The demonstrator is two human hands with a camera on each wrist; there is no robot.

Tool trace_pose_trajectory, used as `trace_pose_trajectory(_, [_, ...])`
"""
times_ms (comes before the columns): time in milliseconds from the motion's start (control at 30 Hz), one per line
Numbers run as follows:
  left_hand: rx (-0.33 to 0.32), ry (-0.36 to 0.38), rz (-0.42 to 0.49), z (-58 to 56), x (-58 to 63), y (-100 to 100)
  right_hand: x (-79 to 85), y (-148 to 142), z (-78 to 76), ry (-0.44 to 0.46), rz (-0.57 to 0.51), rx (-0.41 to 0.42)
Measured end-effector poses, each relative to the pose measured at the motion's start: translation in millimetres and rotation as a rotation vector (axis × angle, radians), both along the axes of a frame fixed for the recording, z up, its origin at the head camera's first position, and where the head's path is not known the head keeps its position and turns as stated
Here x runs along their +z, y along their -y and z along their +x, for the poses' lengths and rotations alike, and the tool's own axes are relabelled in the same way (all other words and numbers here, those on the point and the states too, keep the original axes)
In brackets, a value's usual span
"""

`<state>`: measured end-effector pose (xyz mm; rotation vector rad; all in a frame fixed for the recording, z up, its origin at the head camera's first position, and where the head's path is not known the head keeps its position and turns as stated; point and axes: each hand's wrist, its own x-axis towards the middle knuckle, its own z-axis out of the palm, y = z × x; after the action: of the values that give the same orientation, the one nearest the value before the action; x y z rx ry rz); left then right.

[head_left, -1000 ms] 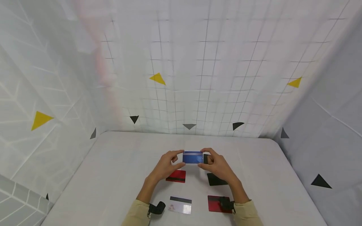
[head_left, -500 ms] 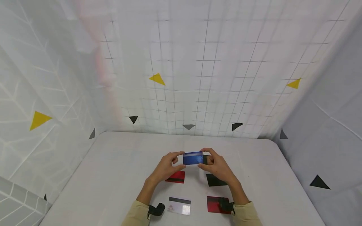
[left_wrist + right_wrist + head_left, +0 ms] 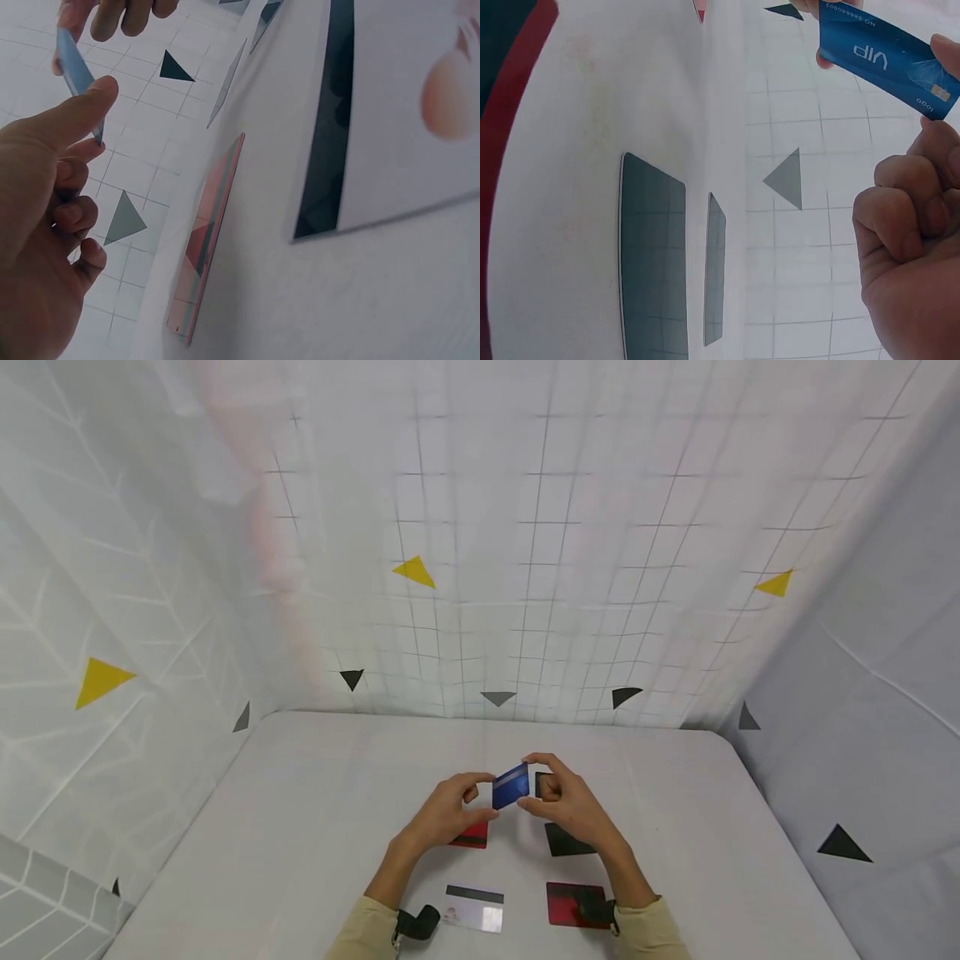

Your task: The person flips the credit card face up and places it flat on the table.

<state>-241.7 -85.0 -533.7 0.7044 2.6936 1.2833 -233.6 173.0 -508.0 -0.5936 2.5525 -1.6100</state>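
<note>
A blue plastic card (image 3: 511, 786) is held up above the table between both hands, tilted with its right side higher. My left hand (image 3: 442, 814) pinches its left edge between thumb and index finger. The right hand (image 3: 573, 806) pinches the opposite edge the same way, its other fingers curled in. In the right wrist view the blue card (image 3: 885, 56) shows "VIP" lettering and a small chip. Below the left hand lies a red card (image 3: 471, 836) with a dark stripe, partly covered by that hand. Under the right hand lies a black card (image 3: 567, 841).
Nearer the body lie a white card (image 3: 473, 908) with a dark stripe and a dark red card (image 3: 566, 903), partly hidden by the right wrist camera. Another dark card (image 3: 539, 783) shows behind the right hand. White sheets with triangles (image 3: 498, 698) surround the white table (image 3: 315, 793).
The blue card has turned from level and facing the head to tilted and angled, with its left side lower. The left hand has moved slightly down and right; both hands keep their pinch.
</note>
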Motion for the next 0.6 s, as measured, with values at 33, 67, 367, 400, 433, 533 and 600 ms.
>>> trace_pose_trajectory(33, [-0.004,0.002,-0.001,0.4,0.1,-0.4,0.2,0.6,0.4,0.000,-0.009,0.007])
trace_pose_trajectory(67, [-0.008,0.005,-0.001,0.6,0.3,-0.7,0.6,1.1,0.8,0.003,-0.021,0.017])
trace_pose_trajectory(367, [-0.096,-0.019,-0.015,-0.7,-4.9,-4.7,-3.8,6.8,1.4,0.016,-0.077,0.107])
trace_pose_trajectory(400, [-0.103,-0.023,-0.013,-0.6,-4.8,-5.0,-4.5,7.7,1.4,0.016,-0.064,0.106])
trace_pose_trajectory(433, [-0.108,-0.026,-0.011,-0.5,-4.6,-5.3,-4.7,8.8,1.6,0.017,-0.051,0.104])
trace_pose_trajectory(533, [-0.120,-0.034,-0.008,-0.5,-4.3,-6.4,-2.8,12.0,3.4,0.028,-0.020,0.098])
trace_pose_trajectory(600, [-0.124,-0.036,-0.003,-0.3,-3.9,-6.9,3.3,14.5,7.0,0.032,-0.013,0.101])
